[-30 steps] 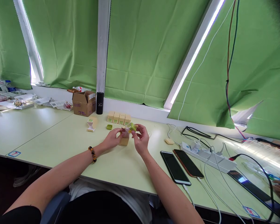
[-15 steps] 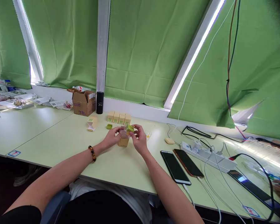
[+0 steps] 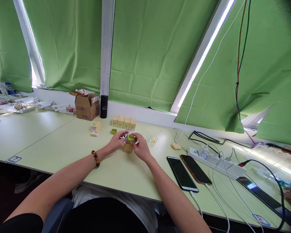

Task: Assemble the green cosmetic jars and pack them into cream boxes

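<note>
A small tan carton [image 3: 128,148] stands upright on the table in front of me, its top open. My left hand [image 3: 116,141] pinches the carton's raised flap at the left side. In my right hand [image 3: 141,147] is a small round green object [image 3: 130,138] with a looped top, gripped between thumb and fingers right at the carton's mouth. Its lower part is hidden by the carton and fingers, and I cannot tell exactly what it is. A small green square dish [image 3: 113,131] lies just behind my left hand. To the right sits a clear plastic piece [image 3: 153,140] with a yellow spot.
Several closed tan cartons [image 3: 123,123] stand in a row at the back. Another carton [image 3: 95,128] lies open to the left. Behind are a brown cardboard box [image 3: 87,108] and a black tumbler [image 3: 103,106]. Phones [image 3: 182,174] and a cabled power strip [image 3: 215,161] occupy the right.
My right hand has moved left and slightly down, bringing the green object from beside the carton to over its opening. My left hand stays at the carton.
</note>
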The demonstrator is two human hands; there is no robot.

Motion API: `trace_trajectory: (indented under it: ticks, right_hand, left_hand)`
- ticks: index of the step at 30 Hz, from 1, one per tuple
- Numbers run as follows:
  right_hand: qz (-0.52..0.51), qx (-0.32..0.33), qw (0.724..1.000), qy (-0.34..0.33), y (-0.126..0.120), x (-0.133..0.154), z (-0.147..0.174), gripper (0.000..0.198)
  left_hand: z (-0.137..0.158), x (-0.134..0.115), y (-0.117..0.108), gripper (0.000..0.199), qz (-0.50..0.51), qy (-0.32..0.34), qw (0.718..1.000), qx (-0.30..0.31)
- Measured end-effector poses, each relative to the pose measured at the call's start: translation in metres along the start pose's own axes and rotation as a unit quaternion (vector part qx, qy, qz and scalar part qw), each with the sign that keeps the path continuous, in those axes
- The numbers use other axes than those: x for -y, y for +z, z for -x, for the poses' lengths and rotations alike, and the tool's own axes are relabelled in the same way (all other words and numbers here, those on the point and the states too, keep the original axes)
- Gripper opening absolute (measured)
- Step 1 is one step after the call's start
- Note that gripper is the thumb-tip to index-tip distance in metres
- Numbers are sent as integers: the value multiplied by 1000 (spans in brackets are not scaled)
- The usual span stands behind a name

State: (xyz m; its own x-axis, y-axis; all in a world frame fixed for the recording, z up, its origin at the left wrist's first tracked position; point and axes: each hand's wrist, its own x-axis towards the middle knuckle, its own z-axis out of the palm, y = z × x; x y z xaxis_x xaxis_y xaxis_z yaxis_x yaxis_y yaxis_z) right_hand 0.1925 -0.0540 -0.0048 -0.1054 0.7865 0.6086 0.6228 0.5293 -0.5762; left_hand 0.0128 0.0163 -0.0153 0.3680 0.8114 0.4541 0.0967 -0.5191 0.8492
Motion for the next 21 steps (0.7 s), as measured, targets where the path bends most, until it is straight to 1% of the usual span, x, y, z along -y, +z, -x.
trace_trajectory:
  ticks: [4,7,9,10,13,18,21]
  right_hand:
    - [15,26,1000,3,2,-1,2,38]
    - [23,25,999,1,3,1,2,27]
    - [30,15,999,2,3,2,2,17]
    - [34,9,999,6,4,2,1,15]
    - [48,-13,999,21,6,2,0,18]
    - [43,-51,998,12,11,-4,-2,17]
    - [27,-72,996,34,14,-9,-3,14]
  left_hand:
    - [1,0,1,55,-3,-7,1000,-3]
    - [1,0,2,55,1,-15,1000,-5]
    - [1,-1,2,56,-2,-17,1000,-5]
    - [2,-2,2,56,-5,-17,1000,-4]
    - [2,-4,2,56,-14,-11,1000,-1]
    - [3,-7,1,56,-11,-12,1000,2]
    - [4,-8,1,56,-9,-18,1000,4]
